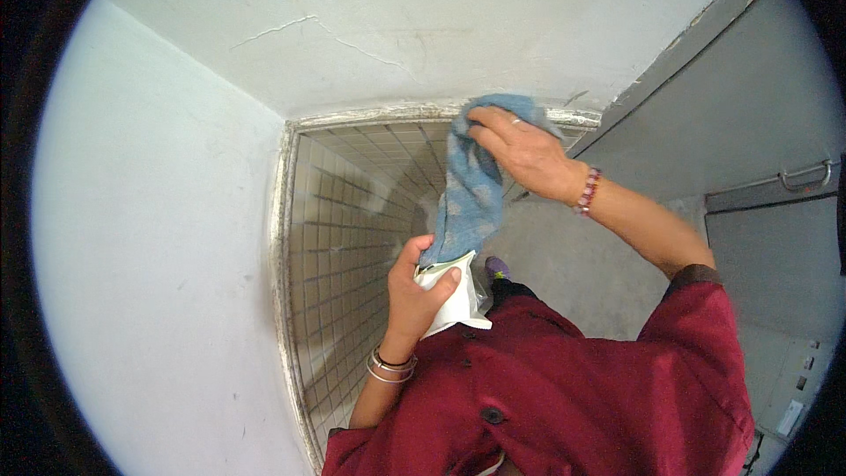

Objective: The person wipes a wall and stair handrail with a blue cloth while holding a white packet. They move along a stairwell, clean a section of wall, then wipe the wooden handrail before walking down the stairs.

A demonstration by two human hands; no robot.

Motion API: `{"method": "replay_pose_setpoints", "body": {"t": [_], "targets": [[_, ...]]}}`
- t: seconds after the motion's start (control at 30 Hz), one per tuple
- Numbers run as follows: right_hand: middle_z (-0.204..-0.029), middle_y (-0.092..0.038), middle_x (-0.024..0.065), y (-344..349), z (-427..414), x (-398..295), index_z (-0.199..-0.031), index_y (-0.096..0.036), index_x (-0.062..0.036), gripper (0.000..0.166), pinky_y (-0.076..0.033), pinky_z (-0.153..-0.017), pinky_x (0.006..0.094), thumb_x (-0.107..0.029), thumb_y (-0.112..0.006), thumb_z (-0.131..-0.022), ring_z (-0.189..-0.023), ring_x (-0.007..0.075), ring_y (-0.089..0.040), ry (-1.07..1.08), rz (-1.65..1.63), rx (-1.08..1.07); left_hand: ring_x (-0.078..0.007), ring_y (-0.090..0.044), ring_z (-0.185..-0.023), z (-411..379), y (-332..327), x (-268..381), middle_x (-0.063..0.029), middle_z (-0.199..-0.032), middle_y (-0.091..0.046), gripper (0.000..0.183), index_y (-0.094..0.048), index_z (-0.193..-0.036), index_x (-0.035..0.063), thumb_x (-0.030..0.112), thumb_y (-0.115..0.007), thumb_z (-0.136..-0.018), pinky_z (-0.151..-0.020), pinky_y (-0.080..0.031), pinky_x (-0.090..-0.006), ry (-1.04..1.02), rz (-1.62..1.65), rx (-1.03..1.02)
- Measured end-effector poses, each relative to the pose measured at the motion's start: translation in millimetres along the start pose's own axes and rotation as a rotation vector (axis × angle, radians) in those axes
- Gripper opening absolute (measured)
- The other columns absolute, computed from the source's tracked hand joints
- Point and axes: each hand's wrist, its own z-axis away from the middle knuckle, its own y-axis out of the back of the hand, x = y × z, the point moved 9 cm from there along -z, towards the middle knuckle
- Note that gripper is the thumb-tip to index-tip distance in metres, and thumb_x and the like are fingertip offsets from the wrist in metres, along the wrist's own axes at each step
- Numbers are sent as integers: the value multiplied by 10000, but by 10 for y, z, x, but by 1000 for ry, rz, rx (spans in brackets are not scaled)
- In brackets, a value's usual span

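Observation:
My right hand (529, 152) lies on a bunched part of a blue patterned cloth (472, 205), at the whitish top edge (390, 112) of the wall tiling; its fingers are bent over the fabric. From there the cloth hangs down towards my left hand (420, 287). That hand grips a white soft packet (456, 301) with a crimped end, its thumb across the front. The cloth's lower end meets the packet's upper opening; whether it goes inside or behind is hidden. Some clear plastic (481, 291) shows at the packet's right side.
Beige tiles (337, 225) cover the lower wall in the corner, below cracked white plaster (370, 33). On the right stands a grey door (760, 92) with a metal handle (806, 176). A purple shoe (497, 268) is on the grey floor (588, 264).

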Motion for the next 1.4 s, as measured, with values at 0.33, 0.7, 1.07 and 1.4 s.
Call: {"method": "replay_pose_setpoints", "body": {"t": [0.33,0.7,1.07,1.4], "targets": [[-1289,-483,68,79,144,193,-1138,-499,-76,323,-516,-843,310,-10,-478,-822,-1080,239,-583,-120,-44,-143,-129,-547,-915,15,65,44,-57,-975,-609,426,-560,-1100,22,128,-723,-721,-833,-438,-280,6,51,26],[-1287,-500,78,-49,-58,120,-1119,-518,-73,356,-528,-829,321,50,-498,-786,-1075,256,-583,84,-107,-34,-110,-561,-890,98,130,-55,-32,-961,-621,422,-551,-1106,27,122,-727,-735,-813,-450,-267,-4,3,104],[-1309,-459,92,-568,-1122,-452,-1118,-481,-60,262,-522,-828,351,-65,-462,-857,-1093,284,-562,105,-279,-68,-145,-539,-951,199,341,122,-71,-1019,-593,444,-539,-1111,-5,134,-730,-735,-861,-428,-282,-13,-70,264],[-1273,-521,67,-30,-28,182,-1086,-535,-62,395,-514,-841,342,109,-499,-732,-1099,290,-566,-26,-105,-53,-134,-561,-925,210,276,33,-55,-1001,-615,459,-541,-1132,18,136,-733,-731,-841,-447,-285,1,-34,198]]}}
